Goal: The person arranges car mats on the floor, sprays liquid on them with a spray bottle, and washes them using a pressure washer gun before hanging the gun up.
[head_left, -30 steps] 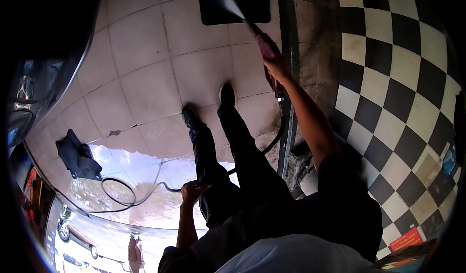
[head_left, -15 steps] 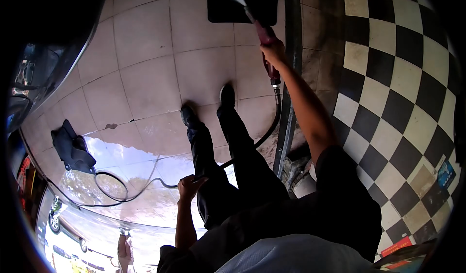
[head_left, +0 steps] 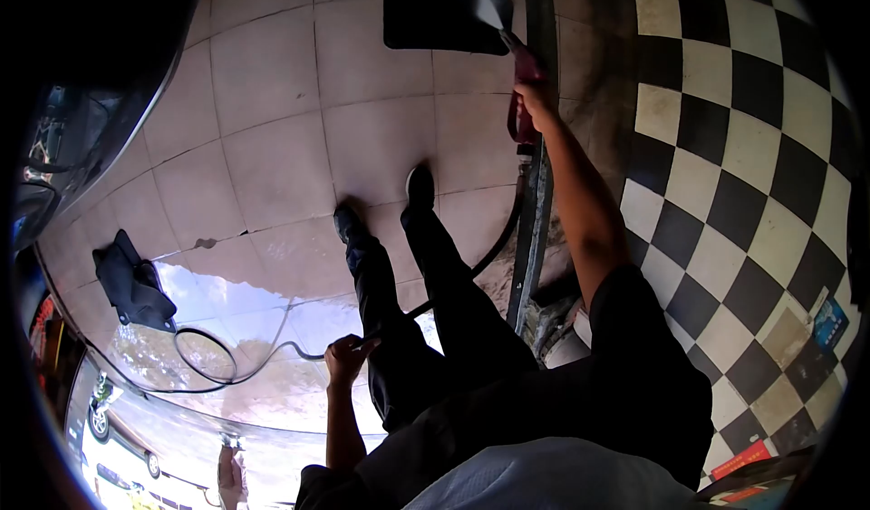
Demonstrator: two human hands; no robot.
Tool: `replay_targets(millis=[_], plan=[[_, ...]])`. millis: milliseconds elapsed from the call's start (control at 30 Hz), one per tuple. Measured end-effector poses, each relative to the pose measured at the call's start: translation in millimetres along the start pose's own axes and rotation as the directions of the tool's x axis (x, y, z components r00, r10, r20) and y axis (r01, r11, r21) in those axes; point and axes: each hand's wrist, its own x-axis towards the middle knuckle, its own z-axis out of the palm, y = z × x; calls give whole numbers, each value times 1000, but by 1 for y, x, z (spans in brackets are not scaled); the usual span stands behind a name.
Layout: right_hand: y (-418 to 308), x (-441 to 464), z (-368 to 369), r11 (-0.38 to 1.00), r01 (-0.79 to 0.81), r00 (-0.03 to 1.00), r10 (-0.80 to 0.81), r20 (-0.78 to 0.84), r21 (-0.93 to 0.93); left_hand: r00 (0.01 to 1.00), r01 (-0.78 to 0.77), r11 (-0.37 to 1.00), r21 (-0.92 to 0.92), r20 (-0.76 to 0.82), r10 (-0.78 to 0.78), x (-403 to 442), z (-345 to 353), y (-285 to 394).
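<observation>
A dark red spray gun [head_left: 524, 75] is gripped in my right hand [head_left: 536, 104], its nozzle pointing up and left. White spray [head_left: 488, 7] leaves the nozzle and strikes a black car floor mat [head_left: 421, 19] lying flat on the tiles. From the gun's base a black hose [head_left: 506, 243] runs down and passes by my legs. My left hand [head_left: 345, 359] is closed around the hose at about knee height, to the left of my legs.
Another black mat [head_left: 133, 283] lies crumpled on the left, near hose loops [head_left: 207, 356] on the wet, reflective floor. A car [head_left: 91, 139] stands at upper left. A dark channel [head_left: 535, 211] divides the pale tiles from the checkered floor [head_left: 725, 193]. A person [head_left: 232, 474] is at the bottom left.
My right hand and the spray gun have swung to the right and slightly down. The spray now hits the mat's right part. My left hand has shifted slightly left, still on the hose.
</observation>
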Motion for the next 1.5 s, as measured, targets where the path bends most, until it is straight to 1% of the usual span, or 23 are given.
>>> replay_targets(millis=[100,167,233,267,300,367,400,500,567,633,700,767,900,967,1033,1067,1167,1233,1267,1300,1367,1400,1500], plan=[[-15,-6,-19,994,-104,994,104,-16,30,1000,-7,1000,-23,-24,7,-9,1,14],[-24,0,-17,994,-94,995,96,-18,59,1000,25,1000,15,-16,-24,-13,5,21],[-26,12,-7,997,-25,994,18,105,66,999,53,998,22,8,-53,-11,7,27],[-24,24,2,998,-64,985,59,163,23,998,65,997,28,18,-66,-8,8,31],[-29,25,12,999,10,986,-3,167,-44,998,54,998,16,19,-54,-6,6,37],[-46,16,25,997,79,976,-82,202,22,999,34,999,-8,17,-34,-3,4,48],[-48,21,26,996,90,976,-92,199,18,1000,26,1000,-12,10,-26,-2,3,49],[-49,42,15,999,-6,990,0,144,37,1000,25,999,-23,-12,-25,6,4,50],[-48,53,-4,996,-51,987,39,156,73,998,53,998,-27,-20,-53,11,4,52],[-67,32,-18,997,-47,999,46,25,65,999,46,998,-37,-17,-47,16,4,57],[-68,33,-29,996,-70,997,71,-13,63,999,47,999,-26,-5,-48,18,3,64],[-62,42,-33,997,-38,998,41,-44,63,998,56,998,10,18,-56,18,1,70],[-71,32,-9,995,16,994,-26,106,94,999,25,1000,16,20,-25,19,0,67],[-59,51,11,999,-5,986,-3,165,52,998,39,999,21,38,-40,19,-4,69],[-68,33,33,997,74,983,-68,171,-31,998,56,998,15,37,-57,19,-3,64],[-66,29,38,993,109,973,-98,211,-39,997,64,998,12,37,-65,18,-3,62],[-73,1,37,992,105,964,-84,252,-72,998,18,1000,21,58,-20,12,-8,64],[-53,13,24,995,94,976,-83,201,-43,998,21,999,37,66,-23,9,-9,60],[-41,21,16,999,37,980,-34,196,-15,997,22,999,43,68,-25,7,-10,59],[-34,23,11,999,24,992,-29,123,47,994,61,997,53,93,-66,7,-13,59],[-27,-2,8,997,67,992,-62,110,-38,979,136,988,78,144,-147,4,-22,59],[-14,-7,10,993,51,993,-39,116,-111,975,130,990,48,175,-136,1,-19,51],[-18,-81,21,966,110,954,-37,296,-233,961,106,994,-39,260,-93,-13,-15,33]])
